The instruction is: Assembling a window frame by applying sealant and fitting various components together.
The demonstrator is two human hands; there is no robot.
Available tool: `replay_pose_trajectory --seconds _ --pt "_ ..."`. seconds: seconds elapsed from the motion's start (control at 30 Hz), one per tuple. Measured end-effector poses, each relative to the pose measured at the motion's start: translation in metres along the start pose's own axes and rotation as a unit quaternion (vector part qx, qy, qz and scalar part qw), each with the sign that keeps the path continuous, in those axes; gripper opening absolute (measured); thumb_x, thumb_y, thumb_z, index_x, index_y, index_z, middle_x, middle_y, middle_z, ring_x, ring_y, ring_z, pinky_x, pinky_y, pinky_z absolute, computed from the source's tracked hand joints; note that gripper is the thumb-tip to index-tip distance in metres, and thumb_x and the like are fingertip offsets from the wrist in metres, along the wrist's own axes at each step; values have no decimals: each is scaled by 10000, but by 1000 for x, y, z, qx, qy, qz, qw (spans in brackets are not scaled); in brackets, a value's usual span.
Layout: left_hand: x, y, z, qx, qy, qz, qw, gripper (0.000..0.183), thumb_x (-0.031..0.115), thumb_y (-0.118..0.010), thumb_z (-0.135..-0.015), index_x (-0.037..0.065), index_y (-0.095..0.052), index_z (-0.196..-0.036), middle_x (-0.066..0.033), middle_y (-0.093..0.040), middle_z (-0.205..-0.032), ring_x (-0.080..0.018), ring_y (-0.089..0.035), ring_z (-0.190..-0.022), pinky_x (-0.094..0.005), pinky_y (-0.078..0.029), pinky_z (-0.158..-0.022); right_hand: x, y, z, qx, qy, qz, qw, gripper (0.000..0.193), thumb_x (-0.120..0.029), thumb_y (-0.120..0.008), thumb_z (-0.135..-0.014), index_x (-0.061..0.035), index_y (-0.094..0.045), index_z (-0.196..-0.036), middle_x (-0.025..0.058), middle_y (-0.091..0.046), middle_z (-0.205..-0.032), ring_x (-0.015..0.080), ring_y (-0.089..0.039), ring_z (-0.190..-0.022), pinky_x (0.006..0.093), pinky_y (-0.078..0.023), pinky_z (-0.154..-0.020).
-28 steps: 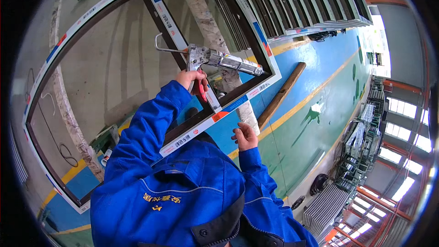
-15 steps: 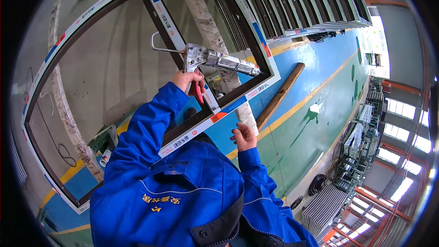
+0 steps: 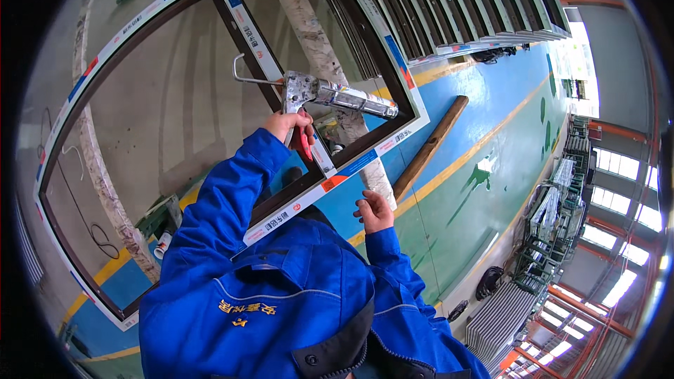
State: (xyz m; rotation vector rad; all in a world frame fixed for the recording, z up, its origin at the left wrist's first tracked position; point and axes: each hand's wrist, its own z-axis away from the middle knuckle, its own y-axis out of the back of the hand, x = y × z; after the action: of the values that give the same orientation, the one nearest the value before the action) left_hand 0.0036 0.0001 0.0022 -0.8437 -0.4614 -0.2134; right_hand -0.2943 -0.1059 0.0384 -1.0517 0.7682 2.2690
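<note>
Left hand [image 3: 286, 126] grips caulking gun [image 3: 337, 93], front near window frame [image 3: 253, 38] corner; right hand [image 3: 374, 211] loosely curled outside edge, open floor [image 3: 453, 238] rightward.

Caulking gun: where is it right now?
In the head view, the caulking gun is in the left hand, its front end near the right-hand corner of the frame.

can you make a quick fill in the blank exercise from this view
The hand gripping the caulking gun is the ____ one.
The other hand, loosely curled, holds ____.
Both sleeves are coloured ____.
The gun's barrel points toward the picture's ____ side.
Missing words: left; nothing; blue; right.
</note>
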Motion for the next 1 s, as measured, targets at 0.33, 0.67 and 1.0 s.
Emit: replay_pose_trajectory --seconds 0.33,0.67,1.0 --pt "3 -7 0 5 -20 -42 999 161 139 -574 -770 5 -606 -852 -110 -633 -697 -243 -645 -597 -345 -537 -557 5 4 -1 5 -2 -5 1000 288 -120 -599 -882 -21 -547 -1147 45 -630 -862 119 -618 -654 237 -452 -539" --pt "10 -30 18 -3 -67 -92 994 167 119 -567 -749 -16 -572 -847 -127 -610 -680 -247 -623 -575 -356 -523 -558 9 7 -3 -3 -14 -7 1000 307 -116 -594 -881 -19 -536 -1167 63 -637 -905 127 -614 -658 240 -453 -544" --pt "22 -83 43 -35 -153 -246 956 86 72 -587 -744 -6 -561 -767 -69 -578 -641 -154 -577 -538 -279 -476 -519 13 10 0 -15 1 -26 1000 318 -118 -610 -876 -12 -533 -1166 52 -636 -886 122 -616 -655 229 -447 -538"
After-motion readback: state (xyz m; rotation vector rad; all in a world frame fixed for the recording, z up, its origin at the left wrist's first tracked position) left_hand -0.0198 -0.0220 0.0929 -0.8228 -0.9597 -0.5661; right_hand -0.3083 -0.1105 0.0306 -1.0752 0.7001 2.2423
